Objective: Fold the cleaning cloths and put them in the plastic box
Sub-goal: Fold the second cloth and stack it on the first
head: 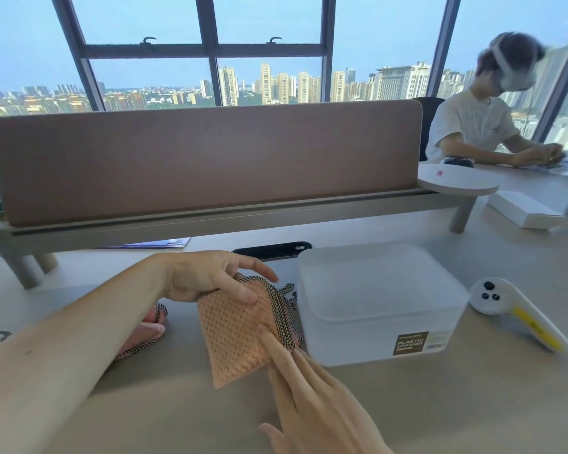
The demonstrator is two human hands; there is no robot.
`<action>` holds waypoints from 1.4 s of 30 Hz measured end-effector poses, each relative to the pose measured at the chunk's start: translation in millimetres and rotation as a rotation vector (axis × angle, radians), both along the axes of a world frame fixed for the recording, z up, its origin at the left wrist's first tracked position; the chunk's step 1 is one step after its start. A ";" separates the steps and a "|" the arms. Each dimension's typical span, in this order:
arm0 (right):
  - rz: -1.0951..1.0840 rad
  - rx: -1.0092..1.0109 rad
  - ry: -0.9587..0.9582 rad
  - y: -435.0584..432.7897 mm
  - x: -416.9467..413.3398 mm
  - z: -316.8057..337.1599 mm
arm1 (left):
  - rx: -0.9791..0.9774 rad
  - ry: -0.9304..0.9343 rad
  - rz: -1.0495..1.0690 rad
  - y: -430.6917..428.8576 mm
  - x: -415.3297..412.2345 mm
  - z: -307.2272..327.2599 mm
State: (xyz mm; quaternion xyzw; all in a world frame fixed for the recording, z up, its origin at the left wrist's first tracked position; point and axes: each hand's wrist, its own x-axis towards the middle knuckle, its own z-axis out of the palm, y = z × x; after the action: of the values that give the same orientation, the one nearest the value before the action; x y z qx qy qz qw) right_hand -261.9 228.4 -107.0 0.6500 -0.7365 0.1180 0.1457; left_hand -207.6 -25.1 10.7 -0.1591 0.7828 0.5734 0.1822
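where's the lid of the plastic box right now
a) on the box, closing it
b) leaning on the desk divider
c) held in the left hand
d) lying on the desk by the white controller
a: the frosted lid sits on top of the plastic box, which stands closed just to the right of the pink cloth.

A peach waffle-weave cloth (236, 335) edged in black-and-white check shows against a beige desk (177, 414), near a second cloth (145, 332) in pink with the same checked border. The box (374, 290) is frosted white with a brown label (410, 343) lettered in white. The controller (512, 309) is white with black buttons and a yellow stripe, before a dusty-pink divider (204, 155).
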 end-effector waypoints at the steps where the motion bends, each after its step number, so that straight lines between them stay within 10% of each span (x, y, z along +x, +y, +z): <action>1: -0.003 0.002 -0.021 -0.8 -0.4 -1.4 | -0.020 0.021 0.020 0.9 -1.8 -0.4; 17: -0.236 0.048 -0.183 -21.0 -2.5 -5.1 | -0.517 0.133 0.170 -12.7 -35.4 -62.3; 42: -0.125 -0.129 0.006 -14.2 0.7 -16.1 | -0.787 0.557 0.170 23.4 -45.7 -81.1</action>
State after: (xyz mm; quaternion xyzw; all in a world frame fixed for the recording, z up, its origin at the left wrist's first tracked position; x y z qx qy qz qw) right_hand -261.3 214.3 -123.1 0.5924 -0.7660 0.1540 0.1966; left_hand -253.3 -1.7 -70.4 -0.1196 0.9433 0.2677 -0.1556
